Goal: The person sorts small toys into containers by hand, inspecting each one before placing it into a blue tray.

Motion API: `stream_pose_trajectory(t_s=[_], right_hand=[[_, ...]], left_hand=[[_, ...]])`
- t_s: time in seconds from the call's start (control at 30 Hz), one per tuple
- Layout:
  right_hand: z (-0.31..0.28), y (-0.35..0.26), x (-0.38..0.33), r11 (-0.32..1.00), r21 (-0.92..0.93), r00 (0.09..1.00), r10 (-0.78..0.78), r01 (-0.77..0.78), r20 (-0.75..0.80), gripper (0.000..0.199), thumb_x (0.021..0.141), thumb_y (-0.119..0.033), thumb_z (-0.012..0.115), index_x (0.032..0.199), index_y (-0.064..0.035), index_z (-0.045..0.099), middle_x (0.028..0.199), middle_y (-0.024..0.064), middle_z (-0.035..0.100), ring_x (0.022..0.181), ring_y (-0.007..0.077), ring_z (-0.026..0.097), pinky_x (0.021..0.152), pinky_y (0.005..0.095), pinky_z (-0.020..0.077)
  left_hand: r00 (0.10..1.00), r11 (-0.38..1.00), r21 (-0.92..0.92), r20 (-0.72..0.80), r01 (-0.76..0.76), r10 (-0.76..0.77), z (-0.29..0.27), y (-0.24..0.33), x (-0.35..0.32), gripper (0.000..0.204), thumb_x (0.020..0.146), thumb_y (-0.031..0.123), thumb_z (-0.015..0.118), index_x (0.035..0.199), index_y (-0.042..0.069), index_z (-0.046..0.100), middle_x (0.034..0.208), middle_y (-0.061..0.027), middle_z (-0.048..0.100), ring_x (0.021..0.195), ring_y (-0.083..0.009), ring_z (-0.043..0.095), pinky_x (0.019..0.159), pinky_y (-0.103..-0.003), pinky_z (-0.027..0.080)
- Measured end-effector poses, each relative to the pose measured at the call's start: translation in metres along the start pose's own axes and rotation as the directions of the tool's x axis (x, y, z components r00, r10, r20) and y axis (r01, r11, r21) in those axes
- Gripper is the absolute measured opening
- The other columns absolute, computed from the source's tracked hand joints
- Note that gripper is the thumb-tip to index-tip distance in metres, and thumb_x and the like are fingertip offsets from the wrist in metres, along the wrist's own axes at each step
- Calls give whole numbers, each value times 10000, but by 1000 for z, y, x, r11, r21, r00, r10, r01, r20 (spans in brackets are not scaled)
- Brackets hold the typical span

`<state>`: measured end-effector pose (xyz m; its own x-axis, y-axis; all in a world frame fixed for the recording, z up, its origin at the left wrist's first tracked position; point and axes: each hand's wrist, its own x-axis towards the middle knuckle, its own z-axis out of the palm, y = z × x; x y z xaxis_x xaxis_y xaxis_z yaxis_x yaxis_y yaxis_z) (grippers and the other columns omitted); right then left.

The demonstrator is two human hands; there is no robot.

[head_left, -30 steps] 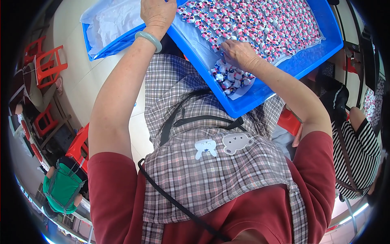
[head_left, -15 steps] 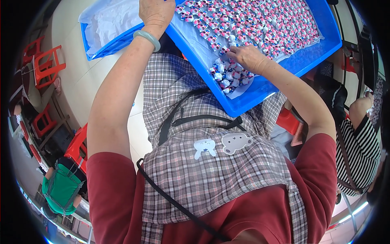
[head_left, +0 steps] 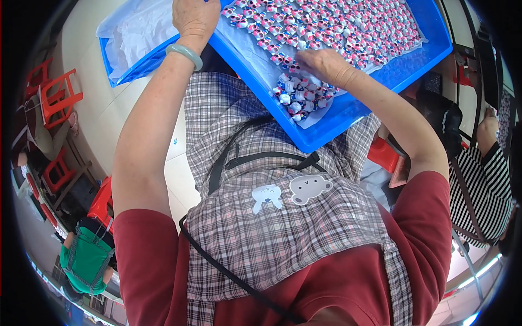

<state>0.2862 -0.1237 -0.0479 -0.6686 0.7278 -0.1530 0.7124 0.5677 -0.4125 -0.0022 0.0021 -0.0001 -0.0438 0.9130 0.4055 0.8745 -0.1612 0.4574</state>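
Observation:
A blue plastic tray (head_left: 348, 130) lined with white paper lies before me, tilted to the view. Many small pink, white and blue figurines (head_left: 348, 32) stand close together in rows across it. A loose heap of similar figurines (head_left: 302, 98) lies in its near corner. Between the heap and the rows is my right hand (head_left: 326, 65), its fingers bunched and pointing down; whatever is in them is hidden and slightly blurred. My left hand (head_left: 196, 19), with a pale green bangle on the wrist, is beside the tray's left rim; its fingertips are cut off by the upper edge.
Another blue tray (head_left: 117, 70) with white paper stands at the left. Red stools (head_left: 60, 98) and a person in green (head_left: 87, 258) are farther left. At the right sits a person in striped clothing (head_left: 478, 190). A plaid apron (head_left: 283, 233) covers my lap.
My right hand has shifted slightly left and up, from the heap toward the edge of the rows. The whole view has shifted a little, with the trays appearing farther left.

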Motion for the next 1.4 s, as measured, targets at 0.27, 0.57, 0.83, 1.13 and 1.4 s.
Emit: stream_pose_trajectory(t_s=[0.27,0.57,0.83,1.13,1.4], right_hand=[[-25,21,-43,981,-128,959,173,-147,225,145,875,-138,628,1012,-113,667,896,104,716,855,319,710,729,428,582],[-2,-13,-43,953,-254,896,253,-165,366,217,770,-116,702,951,-2,665,947,185,698,896,330,705,780,422,576],[-10,0,-36,977,0,927,203,-214,316,254,754,-86,698,990,-26,626,976,168,652,920,349,657,817,427,544],[1,-12,-29,990,-22,968,140,-138,206,363,801,-108,687,1140,-37,579,1091,156,576,958,347,659,818,425,565],[-3,-21,-20,981,-135,971,159,-136,177,352,821,-61,637,1165,-43,564,1112,147,564,919,335,671,759,420,579]], left_hand=[[1000,1000,0,2,14,-14,-3,4,-1,339,756,138,633,1091,83,649,1013,-199,666,976,-398,598,897,-478,481],[1000,1000,1,-9,21,-21,-1,3,-3,344,760,148,640,1100,95,652,1002,-192,668,981,-394,596,898,-476,482],[1000,1000,-5,9,23,-23,-3,3,0,322,764,146,637,1082,100,657,1004,-190,670,972,-387,595,895,-470,482],[999,1000,-16,22,24,-24,-3,4,0,320,761,143,634,1075,88,660,1006,-188,672,979,-387,597,902,-465,482],[1000,1000,-14,-8,4,-4,0,-1,-2,342,762,147,638,1098,86,650,1024,-195,665,989,-388,597,910,-471,478]])
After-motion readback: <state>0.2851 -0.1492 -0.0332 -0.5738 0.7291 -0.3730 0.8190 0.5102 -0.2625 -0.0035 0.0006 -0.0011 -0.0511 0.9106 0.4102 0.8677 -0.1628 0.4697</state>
